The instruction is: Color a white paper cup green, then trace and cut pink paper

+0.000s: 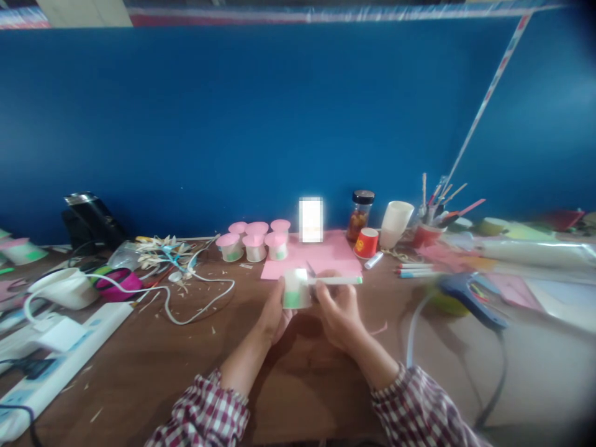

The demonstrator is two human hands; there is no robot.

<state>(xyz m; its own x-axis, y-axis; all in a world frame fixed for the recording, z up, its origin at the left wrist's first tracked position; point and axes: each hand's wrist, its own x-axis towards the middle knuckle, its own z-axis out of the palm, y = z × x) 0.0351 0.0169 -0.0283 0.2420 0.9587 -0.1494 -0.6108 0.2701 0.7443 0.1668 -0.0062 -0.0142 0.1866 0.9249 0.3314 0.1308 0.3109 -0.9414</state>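
Observation:
My left hand (275, 316) is wrapped round a white paper cup (297, 288) that sits upside down, with a green patch on its lower side. In my right hand (339, 310) is a white marker pen (342, 280) with a green end, held almost level, its other end close to the cup's right side. A small dark pointed shape shows beside the cup there, too blurred to name. Behind the hands lies pink paper (321, 254). Several upturned cups with pink round tops (255, 239) stand to its left, some showing green patches.
On the left are a power strip (69, 372), white cable (186, 321) and a dark flask (95, 217). At right stand a red cup (366, 243), a lidded jar (359, 214), a white cup (395, 223), markers (419, 270) and a blue glue gun (475, 301). A blue partition (288, 112) rises behind.

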